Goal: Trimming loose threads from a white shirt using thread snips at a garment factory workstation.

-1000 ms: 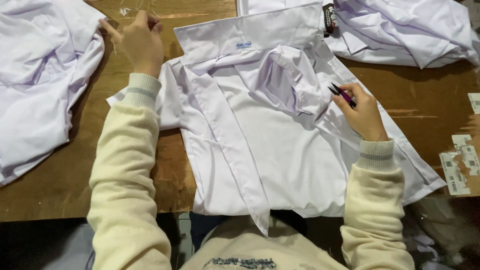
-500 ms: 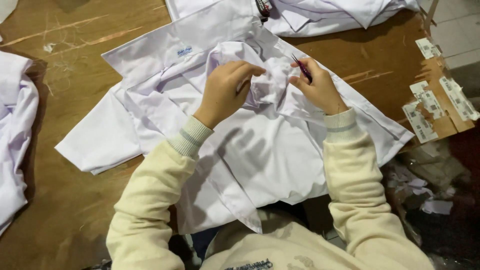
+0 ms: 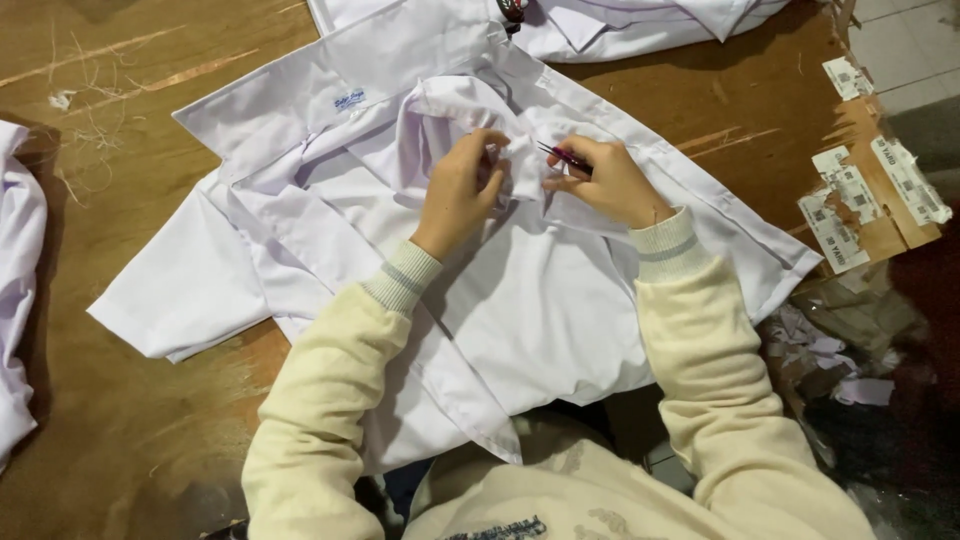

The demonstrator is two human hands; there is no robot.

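1. White shirt (image 3: pixel 520 330) lies spread open on the brown wooden worktop (image 3: pixel 120 420), filling the centre of the frame, collar toward the top, one short sleeve reaching to the left.
2. Both hands meet at a raised fold of the shirt's fabric just above centre. Left hand (image 3: pixel 462 190) is pinched shut on the bunched cloth, fingers curled round it. Right hand (image 3: pixel 610 185) is closed on a small dark, reddish-handled snipping tool (image 3: pixel 565 157), its tip pointing left into the same fold. The two hands are almost touching.
3. Cream knit sleeves (image 3: pixel 330 410) with ribbed cuffs cover both forearms.
4. More white garments: one pile at the top edge of the frame (image 3: pixel 640 25), another at the far left edge (image 3: pixel 15 300).
5. At the right edge, a torn piece of cardboard (image 3: pixel 880 200) carries several white paper labels; scraps of paper lie lower right, off the worktop.
6. Loose threads (image 3: pixel 90 150) lie on the worktop in the upper left.
7. Judgement on doing this well: keep the fold taut between the left fingers so any stray thread stands clear of the cloth; bring the tool tip in flat and shallow, cutting close to the seam without catching the weave. Thin fabric like this likely nicks easily, so short, controlled snips seem best.
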